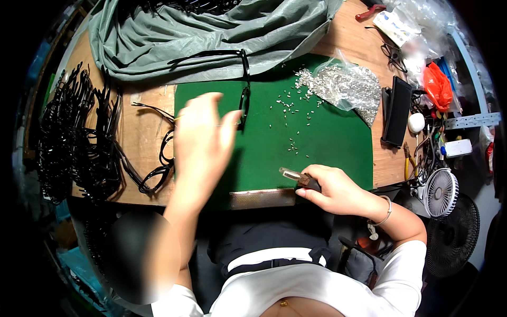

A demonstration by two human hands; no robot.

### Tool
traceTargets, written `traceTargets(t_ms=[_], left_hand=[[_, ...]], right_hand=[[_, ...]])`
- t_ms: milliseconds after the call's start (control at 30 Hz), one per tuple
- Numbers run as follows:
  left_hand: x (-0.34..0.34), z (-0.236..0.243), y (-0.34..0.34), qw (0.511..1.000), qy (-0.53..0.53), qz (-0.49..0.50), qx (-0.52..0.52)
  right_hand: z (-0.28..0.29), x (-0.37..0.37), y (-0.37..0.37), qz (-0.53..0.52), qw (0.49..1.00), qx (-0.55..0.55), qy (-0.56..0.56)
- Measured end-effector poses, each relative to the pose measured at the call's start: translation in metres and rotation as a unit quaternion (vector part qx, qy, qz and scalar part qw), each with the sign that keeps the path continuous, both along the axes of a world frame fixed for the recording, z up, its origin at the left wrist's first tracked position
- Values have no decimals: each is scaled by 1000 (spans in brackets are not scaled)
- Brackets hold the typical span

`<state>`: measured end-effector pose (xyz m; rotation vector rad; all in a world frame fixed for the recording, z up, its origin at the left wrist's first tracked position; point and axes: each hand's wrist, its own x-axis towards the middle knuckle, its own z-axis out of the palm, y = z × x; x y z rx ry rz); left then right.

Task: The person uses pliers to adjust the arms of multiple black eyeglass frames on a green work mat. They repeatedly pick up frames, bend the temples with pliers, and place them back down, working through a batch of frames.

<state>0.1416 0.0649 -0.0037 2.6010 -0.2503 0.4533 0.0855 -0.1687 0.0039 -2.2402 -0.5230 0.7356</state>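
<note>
My left hand (203,132) is over the left part of a green mat (253,158), thumb and fingers apart, with nothing visible in it. Just to its right, a black eyeglass frame (245,95) reaches from the mat's far edge toward the cloth. Near the front edge of the mat, my right hand (332,190) is closed around a small hand tool (300,177) with a dark grip and a clear, pale tip pointing left; its exact kind does not show. Tiny silvery pieces (290,105) lie scattered on the mat, spilling from a clear plastic bag (351,87) full of them.
Black eyeglass frames (79,137) are heaped at the left, with loose ones (150,179) beside my left forearm. Grey-green cloth (211,37) lies bunched at the back. On the right are a black phone-like slab (397,111), yellow-handled pliers (407,161) and a white fan (441,193).
</note>
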Motion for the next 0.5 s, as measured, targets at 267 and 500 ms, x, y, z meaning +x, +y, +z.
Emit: traceTargets(t_ms=[267, 500], left_hand=[[30, 24, -7, 771, 112, -123, -614], [-53, 63, -21, 783, 69, -143, -601]], right_hand=[[11, 5, -22, -49, 998, 3, -29], [-25, 31, -17, -55, 983, -81, -157]])
